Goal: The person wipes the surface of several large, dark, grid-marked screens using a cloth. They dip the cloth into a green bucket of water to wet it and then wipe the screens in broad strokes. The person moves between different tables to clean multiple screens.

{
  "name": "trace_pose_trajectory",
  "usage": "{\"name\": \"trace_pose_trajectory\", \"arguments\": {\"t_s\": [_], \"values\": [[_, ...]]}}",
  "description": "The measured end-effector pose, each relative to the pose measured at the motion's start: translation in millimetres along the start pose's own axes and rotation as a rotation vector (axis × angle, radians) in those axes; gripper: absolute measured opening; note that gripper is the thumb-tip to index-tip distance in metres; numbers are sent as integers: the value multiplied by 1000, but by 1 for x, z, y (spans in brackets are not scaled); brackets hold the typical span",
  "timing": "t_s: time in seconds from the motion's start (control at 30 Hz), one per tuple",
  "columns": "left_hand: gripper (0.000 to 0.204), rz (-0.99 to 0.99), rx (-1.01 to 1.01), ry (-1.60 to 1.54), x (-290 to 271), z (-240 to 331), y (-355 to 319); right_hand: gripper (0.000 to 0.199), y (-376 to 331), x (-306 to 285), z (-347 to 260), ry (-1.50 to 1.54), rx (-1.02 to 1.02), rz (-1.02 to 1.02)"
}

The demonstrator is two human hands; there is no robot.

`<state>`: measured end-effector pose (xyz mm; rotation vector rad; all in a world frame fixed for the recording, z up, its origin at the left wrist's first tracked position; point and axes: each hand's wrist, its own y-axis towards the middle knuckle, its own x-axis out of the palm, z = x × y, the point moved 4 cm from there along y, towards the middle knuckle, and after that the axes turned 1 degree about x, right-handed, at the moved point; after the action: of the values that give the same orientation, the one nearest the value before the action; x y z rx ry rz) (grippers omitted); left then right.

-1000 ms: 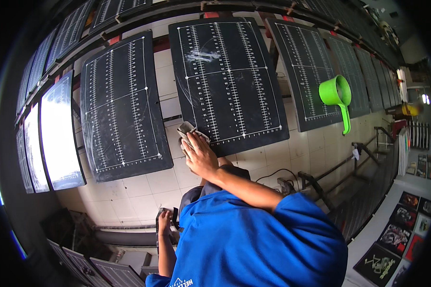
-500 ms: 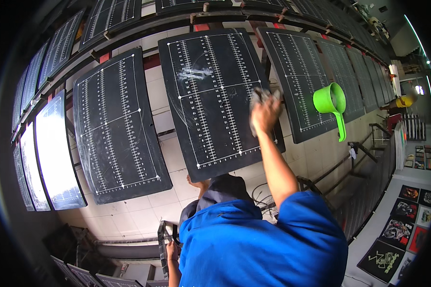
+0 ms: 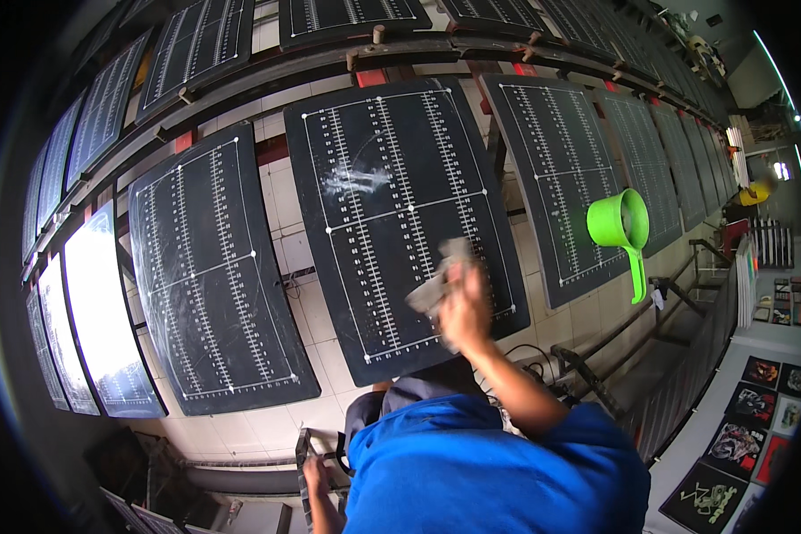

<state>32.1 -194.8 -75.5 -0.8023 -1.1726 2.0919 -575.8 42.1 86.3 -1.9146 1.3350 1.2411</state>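
My right hand is closed on a grey rag, slightly blurred, over the lower middle of a black board. White ruled lines and three columns of ticks mark this board. A whitish smear shows on its upper left part. Low in the picture, my left hand is at a dark metal frame, its fingers curled and seemingly gripping the bar. On the neighbouring board to the right stands a green dipper, its handle pointing toward me over the near edge.
Another marked board lies to the left, and more boards fill the racks beyond. Dark rails with short pegs run across behind. A metal rack stands near right. Printed pictures line the far right. A person in yellow is in the distance.
My right hand, with the rag, has moved from the board's right edge inward and toward me. The rest sits lower in the view. My left hand stays by the frame.
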Motion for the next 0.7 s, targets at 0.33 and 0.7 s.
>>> {"name": "trace_pose_trajectory", "arguments": {"t_s": [0.33, 0.7], "values": [[34, -36, -134, 140, 73, -81, -90, 62, 309, 64, -45, -236, 8, 388], [30, 116, 4, -65, 37, 47, 1, 58, 72, 18, -84, 146, -407, -142]]}}
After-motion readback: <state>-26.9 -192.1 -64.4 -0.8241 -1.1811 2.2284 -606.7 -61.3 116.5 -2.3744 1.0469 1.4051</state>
